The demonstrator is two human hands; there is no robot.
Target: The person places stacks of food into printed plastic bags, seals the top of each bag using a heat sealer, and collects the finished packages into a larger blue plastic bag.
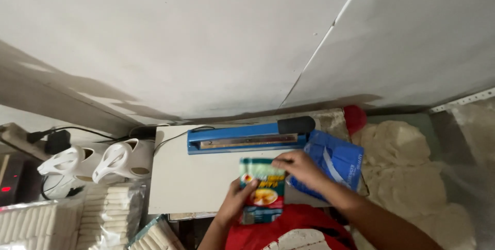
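- Packet (263, 190), a printed green and red pouch, is sitting on the white board (191, 178), at about six o'clock from the blue heat sealer (247, 137).
- Left hand (238, 199) is gripping the packet's lower left edge, fingers closed on it.
- Right hand (300, 167) is pinching the packet's top right corner, fingers clamped there.
- Blue bag (337, 163) is lying at three o'clock from the packet, just beside the right hand.
- Two white plastic parts (98, 162) are resting at nine o'clock, well apart from the hands.
- Stacked white bars in clear wrap (105, 211) are lying at about eight o'clock.
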